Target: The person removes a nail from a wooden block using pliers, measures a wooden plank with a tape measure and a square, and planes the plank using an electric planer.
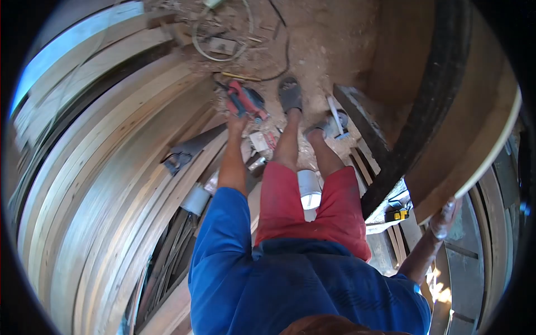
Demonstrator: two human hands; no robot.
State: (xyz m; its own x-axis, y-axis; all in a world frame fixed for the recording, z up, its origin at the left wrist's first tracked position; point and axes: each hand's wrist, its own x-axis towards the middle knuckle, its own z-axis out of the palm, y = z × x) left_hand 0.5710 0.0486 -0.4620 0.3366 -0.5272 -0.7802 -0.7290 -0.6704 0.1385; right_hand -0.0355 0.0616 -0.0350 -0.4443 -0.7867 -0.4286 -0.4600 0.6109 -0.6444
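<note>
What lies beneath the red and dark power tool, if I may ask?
Brown, scrap-littered ground shows near the red and dark power tool in the left hand; what lies directly beneath is covered.

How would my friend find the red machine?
Start at the red shorts, then follow the person's left arm up to the left hand. The machine is at its fingers, near a dark sandal. It's chunky, red and dark, unlike the long, flat saw nearby.

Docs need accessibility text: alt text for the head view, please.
Left hand holding a red power tool, right hand at the edge of a large curved wooden panel. Long wooden boards line the left; wood scraps litter the floor.
</note>
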